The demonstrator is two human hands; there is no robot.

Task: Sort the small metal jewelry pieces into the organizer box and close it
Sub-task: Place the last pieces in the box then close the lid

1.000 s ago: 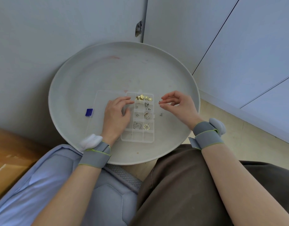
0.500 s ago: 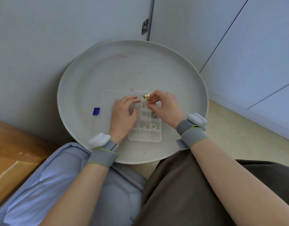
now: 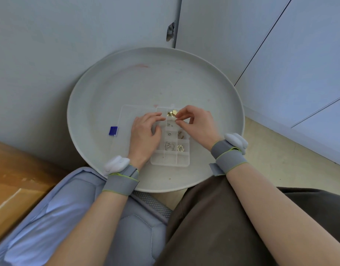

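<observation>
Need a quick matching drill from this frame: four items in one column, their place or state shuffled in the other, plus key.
Things:
1. blue square
2. gold pieces
3. left hand
4. box lid

Places or states:
A. far compartment of the organizer box
B. lying open, left of the compartments
C. resting flat on the box's left side
D. loose on the round tray, left of the box

Pairs: 1-D, 2-A, 3-C, 4-B

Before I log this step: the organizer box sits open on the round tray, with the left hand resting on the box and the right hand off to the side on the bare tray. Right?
Not quite. In the head view the right hand is over the organizer box, fingertips pinched above its upper compartments. The rest holds: box open on the round tray, left hand resting on it.
</observation>
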